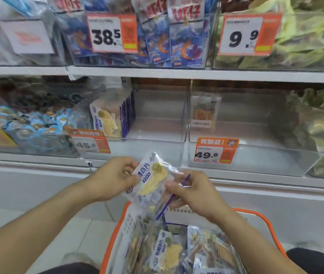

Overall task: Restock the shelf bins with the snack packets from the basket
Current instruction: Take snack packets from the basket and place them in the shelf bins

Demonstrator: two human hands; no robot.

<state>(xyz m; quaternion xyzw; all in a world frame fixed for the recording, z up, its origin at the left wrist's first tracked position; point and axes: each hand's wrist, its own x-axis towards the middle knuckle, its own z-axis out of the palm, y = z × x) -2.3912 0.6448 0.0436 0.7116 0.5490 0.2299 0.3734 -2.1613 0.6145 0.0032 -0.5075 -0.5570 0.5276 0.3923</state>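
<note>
Both hands are occupied above the basket (115, 232), an orange-rimmed carrier that sits low in the view and holds more snack packets (169, 252). The left hand (113, 177) pinches the upper left edge of a white-and-blue fish-snack packet (151, 180). The right hand (193, 191) grips the lower right side of what appears to be a small bunch of the same packets, its fingers curled round them. The exact number held cannot be told.

The matching bin (157, 123) stands on the lower shelf directly ahead, behind the 45.8 price tag (90, 143). A short row of identical packets (113, 115) stands upright at its left end; the rest of the bin is bare.

Judgement: the step in hand is squaring the bunch before loading. It would be done well by aligning the edges, turning the printed faces forward, and setting the bunch upright just beside the existing row. The neighbouring bin (246, 155), tagged 49.8, carries a different product and should be avoided.
</note>
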